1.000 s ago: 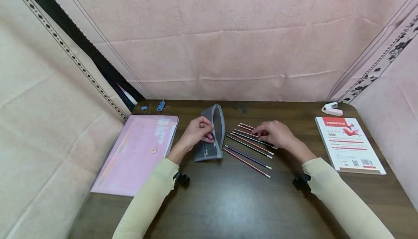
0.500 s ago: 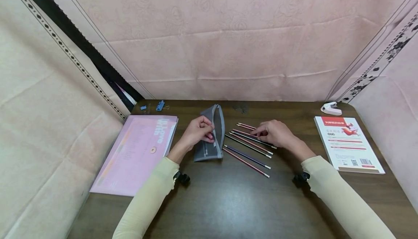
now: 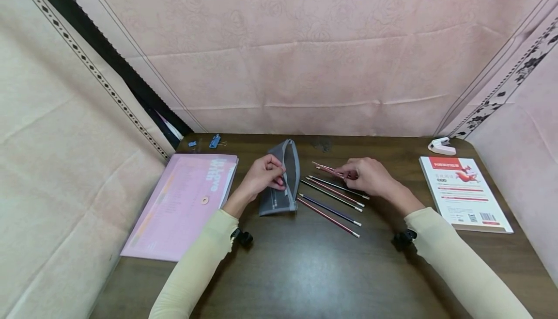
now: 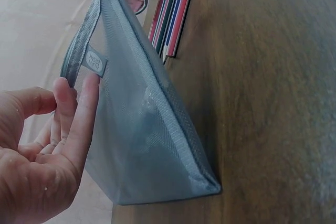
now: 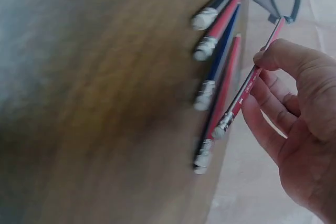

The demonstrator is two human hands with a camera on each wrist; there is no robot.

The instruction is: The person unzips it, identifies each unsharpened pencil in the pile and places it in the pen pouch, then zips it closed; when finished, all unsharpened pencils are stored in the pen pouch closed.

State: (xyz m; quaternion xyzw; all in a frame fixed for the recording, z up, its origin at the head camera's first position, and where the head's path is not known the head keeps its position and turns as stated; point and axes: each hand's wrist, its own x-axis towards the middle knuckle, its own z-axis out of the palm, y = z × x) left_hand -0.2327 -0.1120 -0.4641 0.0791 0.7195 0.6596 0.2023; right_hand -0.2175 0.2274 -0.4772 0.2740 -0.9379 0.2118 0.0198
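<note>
A grey mesh zip pencil pouch (image 3: 279,203) stands on the table with its mouth gaping. My left hand (image 3: 263,176) pinches the pouch's zip edge between thumb and fingers, beside a small label (image 4: 95,61) in the left wrist view. To the right, my right hand (image 3: 368,177) pinches a red striped pencil (image 5: 248,90) by its middle, its white eraser end towards the wrist camera. Below that hand lie several pencils in a loose fan, among them a navy pencil (image 3: 330,209) and a red pencil (image 3: 328,217) nearest the person.
A pink folder (image 3: 178,207) lies on the left, with blue binder clips (image 3: 215,141) behind it. On the right are a white book (image 3: 466,195) and a white stapler (image 3: 442,146). Patterned cloth (image 3: 283,67) hangs around the table's back and sides.
My right hand has lifted the red striped pencil out of the row, raising it over the others. My left hand and the pouch have stayed in place.
</note>
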